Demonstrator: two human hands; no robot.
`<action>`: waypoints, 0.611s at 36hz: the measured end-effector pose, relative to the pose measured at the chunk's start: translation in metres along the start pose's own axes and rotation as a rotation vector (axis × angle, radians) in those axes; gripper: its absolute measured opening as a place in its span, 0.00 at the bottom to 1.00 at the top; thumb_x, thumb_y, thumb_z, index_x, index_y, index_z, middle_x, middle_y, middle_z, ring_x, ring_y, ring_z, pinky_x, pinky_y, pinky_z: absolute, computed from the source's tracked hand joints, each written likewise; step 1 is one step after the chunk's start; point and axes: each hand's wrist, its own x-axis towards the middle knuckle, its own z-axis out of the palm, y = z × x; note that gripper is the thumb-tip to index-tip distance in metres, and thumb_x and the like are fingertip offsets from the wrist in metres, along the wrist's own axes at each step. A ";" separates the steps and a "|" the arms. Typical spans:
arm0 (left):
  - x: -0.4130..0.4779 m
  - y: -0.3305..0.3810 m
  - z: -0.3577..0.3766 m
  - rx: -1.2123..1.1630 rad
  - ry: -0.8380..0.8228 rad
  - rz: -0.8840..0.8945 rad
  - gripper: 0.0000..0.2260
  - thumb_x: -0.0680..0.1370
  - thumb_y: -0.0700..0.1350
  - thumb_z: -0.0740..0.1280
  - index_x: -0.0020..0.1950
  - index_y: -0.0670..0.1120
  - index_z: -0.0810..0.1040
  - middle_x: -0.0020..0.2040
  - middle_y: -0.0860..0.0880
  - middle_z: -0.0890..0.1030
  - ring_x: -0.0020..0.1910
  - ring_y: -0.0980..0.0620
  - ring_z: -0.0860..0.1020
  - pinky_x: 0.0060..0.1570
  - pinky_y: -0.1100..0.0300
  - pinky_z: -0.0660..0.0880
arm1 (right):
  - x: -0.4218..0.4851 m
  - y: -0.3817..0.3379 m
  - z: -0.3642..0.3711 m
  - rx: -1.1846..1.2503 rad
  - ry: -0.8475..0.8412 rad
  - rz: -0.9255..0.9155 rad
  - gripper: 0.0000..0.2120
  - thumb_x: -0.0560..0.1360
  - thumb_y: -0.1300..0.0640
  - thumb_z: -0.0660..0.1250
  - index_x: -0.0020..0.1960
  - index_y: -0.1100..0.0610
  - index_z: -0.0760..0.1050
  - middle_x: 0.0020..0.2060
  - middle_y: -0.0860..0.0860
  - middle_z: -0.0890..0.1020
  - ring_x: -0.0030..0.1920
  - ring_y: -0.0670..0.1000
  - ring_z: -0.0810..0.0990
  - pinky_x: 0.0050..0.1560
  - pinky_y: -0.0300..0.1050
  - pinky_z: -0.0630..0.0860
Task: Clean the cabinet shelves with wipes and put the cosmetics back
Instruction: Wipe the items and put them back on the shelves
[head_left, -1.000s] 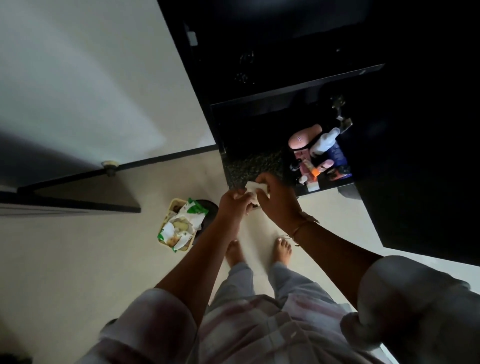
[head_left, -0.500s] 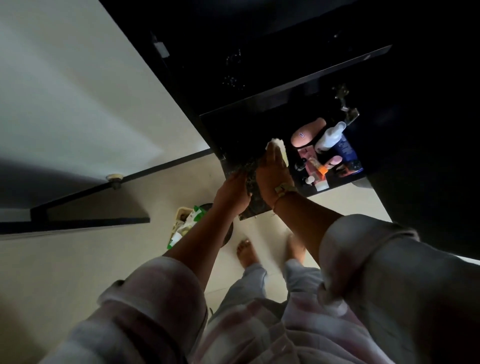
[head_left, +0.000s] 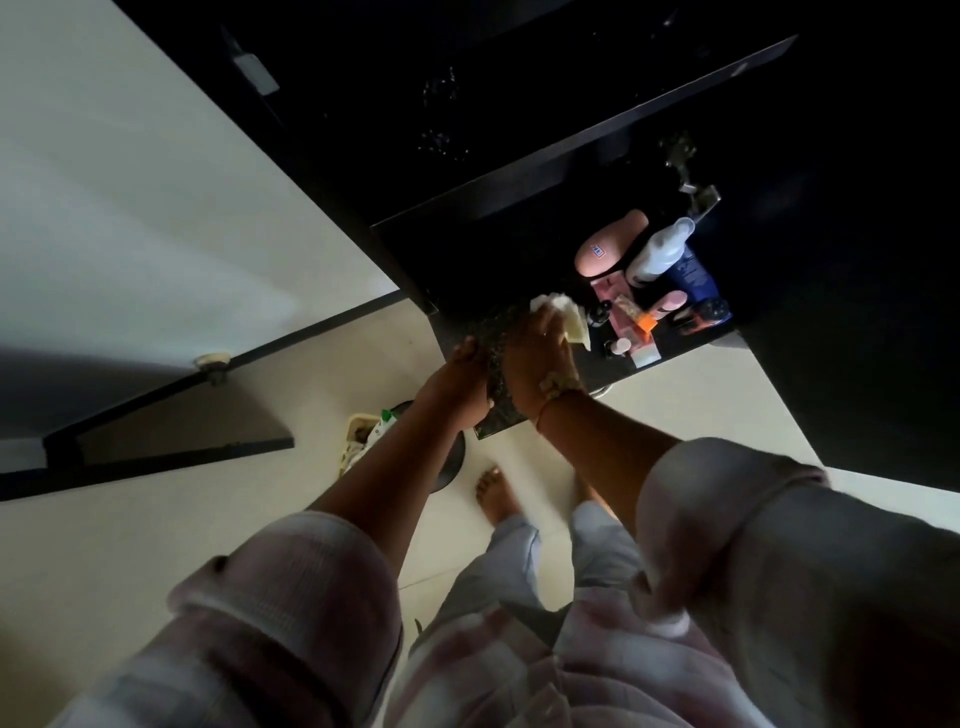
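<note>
On the pale tiled floor (head_left: 675, 395) at the left, a green-and-white soft pack of wipes (head_left: 375, 426) is lying in a small yellow basket (head_left: 354, 441), mostly hidden behind the forearm. The left hand (head_left: 457, 387) is bracing on the front edge of the dark speckled cabinet shelf (head_left: 493, 343); whether its grip is curled round the edge or merely resting there I cannot tell. Just beside it, the right hand (head_left: 535, 358) is pressing flat, fingers extended, holding a crumpled white wet wipe (head_left: 563, 319) down on the shelf. That wipe is likely light, limp and damp, so it is best pinned under the whole palm rather than pinched; its long axis is running from the shelf front toward the back, in line with the fingers. Immediately right, the cluster of pink, white and blue cosmetic bottles and tubes (head_left: 649, 280) is crowding the shelf's corner, most standing upright, the pink rounded bottle (head_left: 610, 244) leaning back. They look light and easy to topple.
</note>
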 end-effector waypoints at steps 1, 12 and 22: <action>0.000 -0.001 0.000 -0.001 -0.009 0.003 0.34 0.78 0.42 0.66 0.79 0.46 0.50 0.79 0.42 0.46 0.76 0.42 0.57 0.68 0.48 0.65 | -0.009 -0.004 0.003 0.011 0.009 0.014 0.25 0.80 0.66 0.47 0.75 0.70 0.46 0.72 0.74 0.52 0.73 0.73 0.53 0.72 0.62 0.62; -0.004 -0.004 -0.006 0.020 -0.029 0.050 0.36 0.78 0.42 0.67 0.79 0.46 0.49 0.79 0.43 0.46 0.76 0.42 0.57 0.70 0.51 0.62 | -0.004 -0.013 -0.006 -0.106 0.111 0.010 0.25 0.81 0.61 0.54 0.73 0.72 0.53 0.67 0.70 0.66 0.64 0.64 0.71 0.62 0.52 0.75; -0.007 -0.006 -0.005 0.075 -0.027 0.049 0.39 0.78 0.45 0.68 0.79 0.40 0.45 0.79 0.43 0.43 0.77 0.43 0.52 0.72 0.52 0.60 | 0.032 -0.005 -0.033 -0.252 0.058 0.045 0.20 0.76 0.65 0.53 0.65 0.72 0.68 0.60 0.69 0.71 0.58 0.66 0.74 0.51 0.56 0.77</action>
